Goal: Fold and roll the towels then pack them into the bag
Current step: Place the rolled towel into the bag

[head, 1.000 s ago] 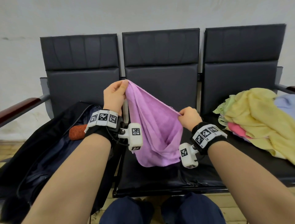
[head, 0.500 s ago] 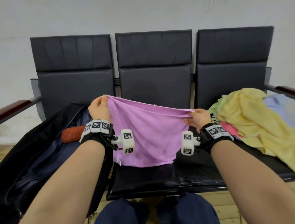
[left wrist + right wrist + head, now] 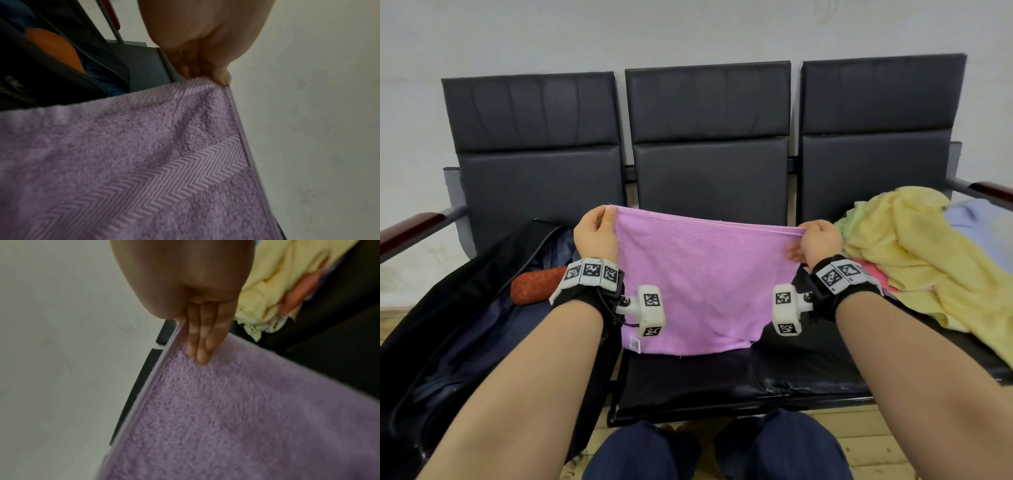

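The purple towel (image 3: 698,284) hung spread flat above the middle seat (image 3: 722,380) of a black three-seat bench, its top edge pulled nearly straight between the two hands and its bottom hem just over the seat cushion (whether it touched the cushion could not be told). The left hand (image 3: 595,233) pinched the towel's upper left corner, thumb and curled fingers closed on the hem; in the left wrist view the fingertips (image 3: 223,78) gripped the very corner beside a band of herringbone weave. The right hand (image 3: 820,240) held the upper right corner, and in the right wrist view its fingers (image 3: 202,347) lay straight along the terry face just inside the hemmed edge, with the thumb hidden behind the cloth. A small white label showed near the towel's lower left corner.

On the left seat a dark bag (image 3: 465,329) lay unzipped and open, its blue lining showing, and a rolled orange towel (image 3: 536,286) sat inside it toward the back edge of the seat, just beside the left wrist. On the right seat a loose pile of towels (image 3: 914,260) was heaped, mostly yellow, with pale green at its left edge, pink underneath and light blue at the far right. Both wrists wore black straps with printed square markers and white camera units.
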`<state>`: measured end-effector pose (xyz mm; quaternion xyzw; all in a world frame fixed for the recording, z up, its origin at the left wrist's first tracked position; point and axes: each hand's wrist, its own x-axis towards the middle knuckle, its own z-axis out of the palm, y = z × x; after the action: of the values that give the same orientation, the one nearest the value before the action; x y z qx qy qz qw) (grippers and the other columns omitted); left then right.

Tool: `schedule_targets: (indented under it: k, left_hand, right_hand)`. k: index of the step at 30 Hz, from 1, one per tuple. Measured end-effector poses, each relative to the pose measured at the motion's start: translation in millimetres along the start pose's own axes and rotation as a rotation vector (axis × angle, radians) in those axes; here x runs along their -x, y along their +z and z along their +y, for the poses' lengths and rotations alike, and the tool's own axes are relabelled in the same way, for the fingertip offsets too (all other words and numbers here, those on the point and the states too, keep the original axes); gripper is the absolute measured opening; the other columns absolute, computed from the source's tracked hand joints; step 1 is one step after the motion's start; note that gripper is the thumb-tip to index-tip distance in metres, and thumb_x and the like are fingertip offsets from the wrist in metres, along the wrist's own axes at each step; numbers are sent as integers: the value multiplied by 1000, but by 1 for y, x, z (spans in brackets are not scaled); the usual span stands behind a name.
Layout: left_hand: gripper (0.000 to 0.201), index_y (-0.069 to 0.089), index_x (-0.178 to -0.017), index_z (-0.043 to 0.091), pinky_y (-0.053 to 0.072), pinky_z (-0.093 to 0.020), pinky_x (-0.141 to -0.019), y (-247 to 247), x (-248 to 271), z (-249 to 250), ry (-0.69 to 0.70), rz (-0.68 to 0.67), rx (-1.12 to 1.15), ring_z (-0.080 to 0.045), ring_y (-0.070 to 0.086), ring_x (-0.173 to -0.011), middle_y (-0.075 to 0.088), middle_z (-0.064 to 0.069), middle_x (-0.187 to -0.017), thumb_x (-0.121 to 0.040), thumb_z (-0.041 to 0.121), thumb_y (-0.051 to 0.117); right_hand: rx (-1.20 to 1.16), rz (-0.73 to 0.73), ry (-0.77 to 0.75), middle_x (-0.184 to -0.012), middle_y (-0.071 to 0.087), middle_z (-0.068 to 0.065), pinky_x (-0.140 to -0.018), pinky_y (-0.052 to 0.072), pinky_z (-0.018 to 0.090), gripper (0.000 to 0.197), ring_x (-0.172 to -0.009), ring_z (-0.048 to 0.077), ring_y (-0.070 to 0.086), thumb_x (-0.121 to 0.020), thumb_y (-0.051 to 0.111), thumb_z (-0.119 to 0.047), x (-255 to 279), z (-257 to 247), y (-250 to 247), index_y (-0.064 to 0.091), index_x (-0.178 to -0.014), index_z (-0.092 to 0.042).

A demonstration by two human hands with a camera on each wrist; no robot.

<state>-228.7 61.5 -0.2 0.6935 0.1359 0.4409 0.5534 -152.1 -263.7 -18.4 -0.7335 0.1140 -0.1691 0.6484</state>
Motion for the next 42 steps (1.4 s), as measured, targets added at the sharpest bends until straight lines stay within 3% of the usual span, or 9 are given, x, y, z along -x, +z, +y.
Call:
schedule_targets:
  k: [6, 13, 21, 23, 26, 29, 33, 38, 42]
  left_hand:
    - [28, 67, -112, 2, 47, -21, -88, -2, -2, -4, -44, 60, 3, -15, 62, -99, 68, -7, -108, -94, 20, 57]
    - [23, 61, -110, -7, 55, -18, -62, 5, -4, 16, -126, -20, 192, -11, 64, -63, 64, -8, -80, -96, 9, 54]
    - [9, 58, -99, 18, 48, -20, -91, 2, -23, 101, 253, 34, 310, 0, 62, -94, 66, 2, -102, -98, 21, 50]
    - [20, 60, -107, 4, 45, -11, -82, -2, -21, 101, 203, 70, 207, 11, 60, -83, 64, -1, -96, -99, 19, 48]
    - [30, 60, -116, 18, 37, -26, -91, -6, -12, 90, -31, 116, -99, -20, 58, -108, 62, -5, -117, -98, 37, 47]
    - [29, 59, -116, 13, 34, -28, -97, -5, -1, 99, -34, 111, -64, -28, 55, -109, 62, -7, -120, -99, 31, 45]
    - [29, 57, -116, -4, 32, -12, -78, -5, -6, 120, 72, 126, 37, -21, 52, -97, 60, -16, -115, -100, 17, 46]
    - [31, 63, -110, -7, 38, -25, -85, -11, -19, 123, -15, 32, -109, -31, 58, -105, 64, -21, -113, -97, 17, 50]
    - [33, 63, -103, -13, 48, -40, -84, -6, -18, 107, -280, -107, -239, -42, 61, -104, 66, -29, -107, -85, 14, 59]
  right_hand:
    - [-278, -41, -63, -84, 66, 16, -74, 57, 36, 18, -74, 27, 66, -82, 45, -1, 4, -7, 0, 59, -80, -12]
    - [-116, 83, -262, -93, 71, 6, -89, 54, 42, 13, -89, 22, 68, -87, 58, -12, 8, -14, -8, 68, -88, -20]
    - [-254, 387, -624, -103, 62, 5, -78, 38, 7, 20, -85, 6, 54, -95, 49, -11, 26, -114, -21, 64, -108, -7]
    - [-41, 371, -548, -117, 56, 11, -82, 35, 16, 22, -90, 7, 51, -95, 51, -18, 24, -114, -26, 64, -109, -9]
    - [94, 302, -375, -126, 48, 8, -94, 38, 35, 23, -109, 23, 50, -97, 49, -24, 26, -101, -33, 59, -112, -9]
    - [-64, 228, -397, -105, 52, 4, -76, 36, 19, 24, -92, 17, 48, -100, 43, -17, 34, -97, -39, 52, -117, -2]
    - [-148, 279, -449, -100, 54, 1, -72, 32, 12, 24, -91, 13, 50, -99, 46, -18, 40, -114, -48, 58, -113, -2]
    - [-15, 257, -273, -109, 68, 15, -87, 44, 28, 28, -103, 29, 62, -93, 54, -16, 35, -126, -57, 68, -109, 1]
    - [101, 121, -80, -98, 66, 23, -76, 46, 34, 30, -96, 39, 63, -85, 58, -16, 40, -117, -47, 66, -103, 7]
